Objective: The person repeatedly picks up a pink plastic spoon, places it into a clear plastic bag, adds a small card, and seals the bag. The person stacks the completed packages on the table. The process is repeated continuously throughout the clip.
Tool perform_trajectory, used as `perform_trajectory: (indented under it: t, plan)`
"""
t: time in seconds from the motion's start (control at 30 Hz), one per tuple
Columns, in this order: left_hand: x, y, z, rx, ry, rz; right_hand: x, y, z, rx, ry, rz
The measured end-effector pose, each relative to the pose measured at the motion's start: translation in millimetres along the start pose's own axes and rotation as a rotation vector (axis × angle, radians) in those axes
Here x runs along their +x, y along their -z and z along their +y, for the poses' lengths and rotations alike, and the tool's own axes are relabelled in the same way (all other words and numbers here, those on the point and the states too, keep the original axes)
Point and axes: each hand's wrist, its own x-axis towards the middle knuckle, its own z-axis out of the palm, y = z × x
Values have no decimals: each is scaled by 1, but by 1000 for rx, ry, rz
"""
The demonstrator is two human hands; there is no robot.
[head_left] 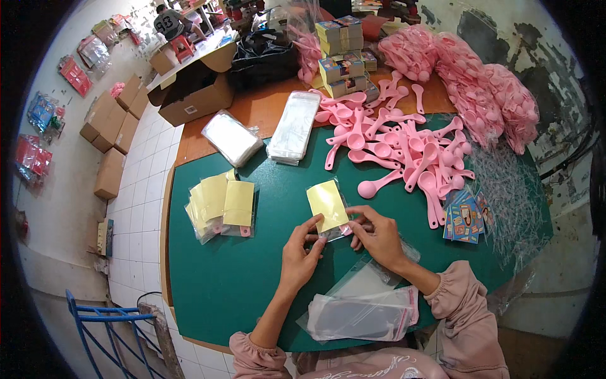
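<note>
In front of me is a clear plastic packet (327, 206) with a yellow card inside. A bit of pink shows at its lower edge. My left hand (299, 258) pinches the packet's lower left corner between thumb and fingers. At the lower right edge, my right hand (380, 241) has its fingers closed on the plastic; its fingertips are partly hidden. Similar packets with yellow cards (239, 203) lie fanned out to the left. Clear plastic bags (360, 316) are spread nearest my body, partly under my right forearm.
Pink plastic spoons (404, 146) are heaped at the right, near printed cards (464, 218) and thin clear strips (510, 205). Bagged spoons (464, 76), banded card stacks (341, 54), two stacks of clear bags (295, 126) and an open carton (196, 95) stand farther back. Another person sits far left.
</note>
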Motion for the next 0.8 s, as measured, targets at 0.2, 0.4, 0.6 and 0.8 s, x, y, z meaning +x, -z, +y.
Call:
perform_trajectory:
  t: [0.2,0.4,0.6,0.8]
  plan:
    - [-2,6,1,60,-48,21,4,7,-6,-148,-152,-206]
    - [5,62,13,833,-485,650,48,69,16,-950,524,196]
    - [-26,-12,44,699,-262,-197,39,68,9,-1183,548,72]
    - [-24,-24,18,526,-357,-389,25,63,-5,-730,434,-22]
